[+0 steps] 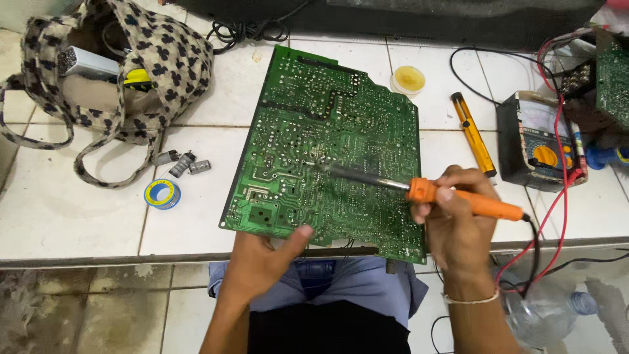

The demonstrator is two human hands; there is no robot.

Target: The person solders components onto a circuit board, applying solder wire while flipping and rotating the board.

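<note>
Your left hand (262, 262) pinches near edge of green circuit board (327, 144), thumb on top, board on tiled counter (78, 210). Your right hand (458, 223) grip clenched on orange soldering iron (419, 189), tip touching board middle.

Circuit board (327, 144) on tiled ledge (78, 210)

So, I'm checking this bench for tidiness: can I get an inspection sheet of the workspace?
Surface: white tiled bench, grey grout.
Job's things: large green circuit board; orange-handled soldering iron, tip on board.
Clutter: spotted fabric bag, blue solder spool, small capacitors, yellow desoldering pump, flux tin, multimeter.
Grips: right hand holds iron; left hand steadies board edge.
Cables: red and black leads.
Surroundings: tiled floor.
</note>
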